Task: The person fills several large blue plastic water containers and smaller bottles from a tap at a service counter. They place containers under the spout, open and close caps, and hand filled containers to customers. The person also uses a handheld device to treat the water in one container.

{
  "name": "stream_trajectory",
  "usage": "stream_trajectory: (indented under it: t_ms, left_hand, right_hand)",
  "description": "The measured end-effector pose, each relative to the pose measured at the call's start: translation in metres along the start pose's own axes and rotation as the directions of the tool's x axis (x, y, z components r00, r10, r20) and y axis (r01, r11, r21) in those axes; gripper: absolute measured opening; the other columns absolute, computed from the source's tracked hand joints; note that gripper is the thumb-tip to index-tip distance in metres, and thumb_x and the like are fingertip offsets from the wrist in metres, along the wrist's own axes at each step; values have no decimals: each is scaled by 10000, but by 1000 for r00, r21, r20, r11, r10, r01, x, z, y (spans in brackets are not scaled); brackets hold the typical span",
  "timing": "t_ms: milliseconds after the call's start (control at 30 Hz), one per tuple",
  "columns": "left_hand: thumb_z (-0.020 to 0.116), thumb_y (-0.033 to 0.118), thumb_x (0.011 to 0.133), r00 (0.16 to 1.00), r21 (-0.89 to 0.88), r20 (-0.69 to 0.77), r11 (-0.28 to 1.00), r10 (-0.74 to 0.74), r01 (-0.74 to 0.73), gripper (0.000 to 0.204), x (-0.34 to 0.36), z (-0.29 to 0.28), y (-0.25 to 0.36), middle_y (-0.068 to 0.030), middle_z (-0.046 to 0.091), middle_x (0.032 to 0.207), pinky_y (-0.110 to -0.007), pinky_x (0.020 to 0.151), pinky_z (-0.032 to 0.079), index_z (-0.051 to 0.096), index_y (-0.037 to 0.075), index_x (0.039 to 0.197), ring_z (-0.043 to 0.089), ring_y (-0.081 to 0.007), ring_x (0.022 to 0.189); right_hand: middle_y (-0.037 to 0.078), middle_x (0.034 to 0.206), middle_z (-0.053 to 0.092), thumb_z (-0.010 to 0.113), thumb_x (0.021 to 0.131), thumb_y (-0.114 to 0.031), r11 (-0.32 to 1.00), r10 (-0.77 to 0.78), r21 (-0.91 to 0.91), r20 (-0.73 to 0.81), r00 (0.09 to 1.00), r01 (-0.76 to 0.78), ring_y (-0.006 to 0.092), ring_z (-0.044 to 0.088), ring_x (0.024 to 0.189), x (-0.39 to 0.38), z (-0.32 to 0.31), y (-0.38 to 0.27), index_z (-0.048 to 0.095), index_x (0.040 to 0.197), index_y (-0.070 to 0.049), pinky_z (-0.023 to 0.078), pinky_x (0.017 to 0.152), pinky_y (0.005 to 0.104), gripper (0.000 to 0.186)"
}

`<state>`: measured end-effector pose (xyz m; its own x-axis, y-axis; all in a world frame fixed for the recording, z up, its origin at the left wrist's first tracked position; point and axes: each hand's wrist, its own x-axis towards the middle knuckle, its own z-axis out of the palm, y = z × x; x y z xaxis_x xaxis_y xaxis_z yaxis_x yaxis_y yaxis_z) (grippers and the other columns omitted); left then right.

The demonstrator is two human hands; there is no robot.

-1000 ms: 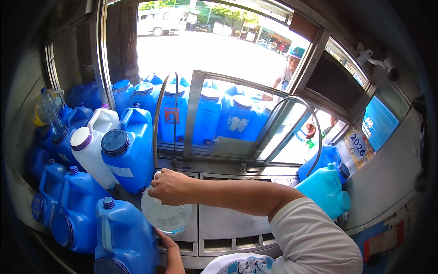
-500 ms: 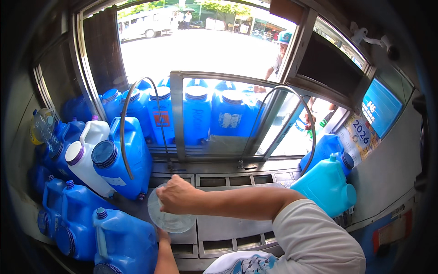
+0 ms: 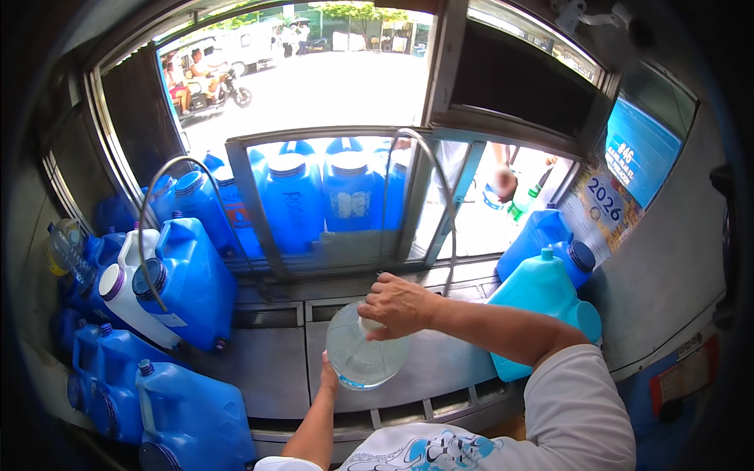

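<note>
A large clear round plastic bottle (image 3: 355, 359) stands near the middle of the steel counter (image 3: 267, 353), its neck under my right hand (image 3: 397, 306). The fingers of that hand are closed round the top, where a pale cap partly shows. My left hand (image 3: 327, 374) grips the bottle's left side, most of its fingers hidden behind it. Just to the right lies a turquoise jug (image 3: 525, 306), and a blue jug (image 3: 188, 282) with a dark lid is to the left, below a curved metal spout pipe (image 3: 141, 228).
Blue and white containers crowd the left (image 3: 188, 416) and stand outside the sliding window (image 3: 290, 204); a second pipe (image 3: 438, 169) arches at centre right. Another person's hand (image 3: 503, 182) is outside near a green bottle (image 3: 525, 200). Riders on a motorbike (image 3: 212, 86) are in the street.
Both my hands have moved rightward with the clear bottle, away from the left jugs. My view has shifted, and a motorbike with riders has come into sight outside.
</note>
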<state>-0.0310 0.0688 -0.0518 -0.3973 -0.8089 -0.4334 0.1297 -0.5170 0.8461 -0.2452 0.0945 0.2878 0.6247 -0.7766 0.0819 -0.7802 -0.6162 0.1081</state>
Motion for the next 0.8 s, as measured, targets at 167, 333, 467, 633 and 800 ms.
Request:
stream_trajectory:
  t_ms: [167,333,467,633,800]
  left_hand:
    - [341,808,820,997,-30,-29,997,-66,65,976,-18,85,-69,-56,207,1565,-537,1123,144,105,183,1533,208,-281,1427]
    - [658,599,798,984,299,129,941,121,-155,1129,-59,160,-116,-199,33,1554,-452,1146,175,-48,70,1503,171,-356,1422]
    - [891,365,586,998,526,29,848,62,-68,1386,-73,216,-94,-235,98,1531,-451,1118,281,-126,52,1475,220,-416,1394]
    - [931,373,467,966,596,-11,777,259,-201,1489,-43,241,-97,-206,188,1479,-437,1164,175,-130,35,1454,193,-342,1392]
    - [926,394,456,921,498,-95,819,377,-284,1486,-33,258,-102,-194,208,1464,-441,1163,168,-114,36,1456,188,-333,1395]
  right_hand:
    - [72,595,602,669,777,-503,992,106,-58,-103,989,-112,242,623,645,-78,9,36,644,827,-67,406,703,356,439]
    - [109,709,676,624,803,-520,856,517,49,-110,849,-515,274,657,753,-135,29,69,672,827,-77,399,771,404,447]
    - [68,664,668,622,825,-516,985,172,-27,23,985,-171,243,654,731,-179,15,91,680,846,-109,397,761,363,412]
    - [58,631,652,616,834,-517,998,52,-16,-139,989,-55,231,653,687,-196,24,106,666,836,-105,405,720,344,415]
    - [96,617,656,566,873,-506,900,434,70,-22,901,-431,246,658,637,-169,22,97,665,823,-82,433,766,380,438]
